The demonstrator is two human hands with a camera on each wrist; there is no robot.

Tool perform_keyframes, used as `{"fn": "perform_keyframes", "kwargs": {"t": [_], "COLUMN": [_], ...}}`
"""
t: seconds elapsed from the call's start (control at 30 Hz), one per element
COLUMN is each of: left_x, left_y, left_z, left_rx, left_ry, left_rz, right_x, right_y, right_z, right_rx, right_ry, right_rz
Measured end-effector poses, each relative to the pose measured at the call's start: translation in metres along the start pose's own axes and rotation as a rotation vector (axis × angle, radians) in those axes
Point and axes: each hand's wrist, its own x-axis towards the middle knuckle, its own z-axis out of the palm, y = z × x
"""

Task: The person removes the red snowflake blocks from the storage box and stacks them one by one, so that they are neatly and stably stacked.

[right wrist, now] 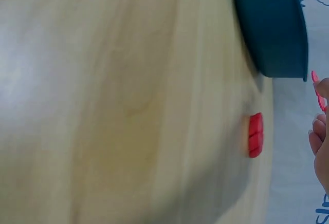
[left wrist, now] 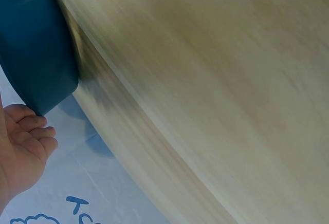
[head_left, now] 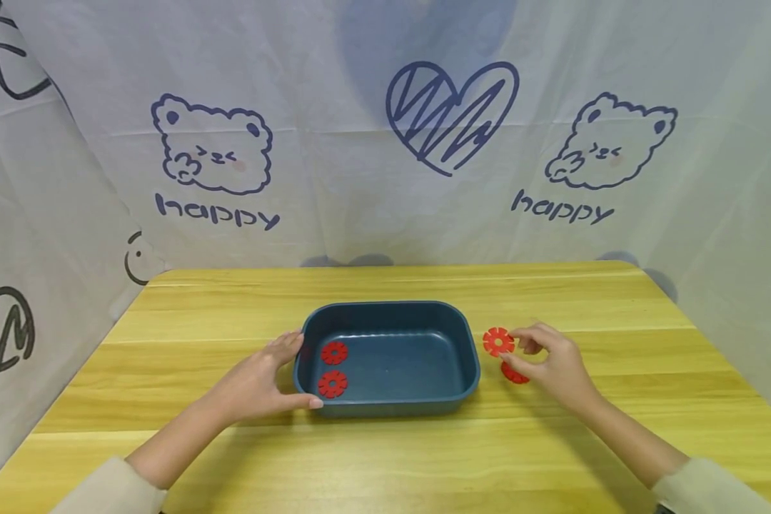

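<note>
In the head view my left hand (head_left: 260,382) holds the left end of a dark blue plastic tub (head_left: 388,408), thumb at the front rim and fingers at the left rim. Curled fingers show close by the tub's rim in the left wrist view. Inside the tub, at its left, lie two red notched plastic discs (head_left: 335,353), one behind the other. Just right of the tub, my right hand (head_left: 555,364) pinches another red notched disc (head_left: 490,343) between thumb and fingertips, above the table. Beneath that hand sits more red disc material (right wrist: 255,135), thick and partly hidden by the thumb in the head view.
The tub stands on a yellow wood-grain table (head_left: 385,464). Behind the table's back edge hangs a white cloth (head_left: 334,164) printed with bears, a heart and lettering. The cloth also hangs along both sides.
</note>
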Motion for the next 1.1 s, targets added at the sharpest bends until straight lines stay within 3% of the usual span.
{"fn": "perform_keyframes", "kwargs": {"t": [0.27, 0.57, 1.1], "left_x": [0.000, 0.000, 0.000], "left_y": [0.000, 0.001, 0.000], "left_z": [-0.002, -0.003, -0.001], "left_rx": [-0.008, -0.012, -0.014], "left_ry": [-0.011, -0.011, -0.015], "left_rz": [0.000, -0.006, -0.007], "right_x": [-0.018, -0.027, -0.032], "right_y": [0.007, 0.013, 0.025], "right_z": [0.003, 0.000, -0.004], "right_rx": [-0.012, -0.036, 0.008], "right_ry": [-0.012, -0.059, -0.161], "right_rz": [0.026, 0.192, 0.336]}}
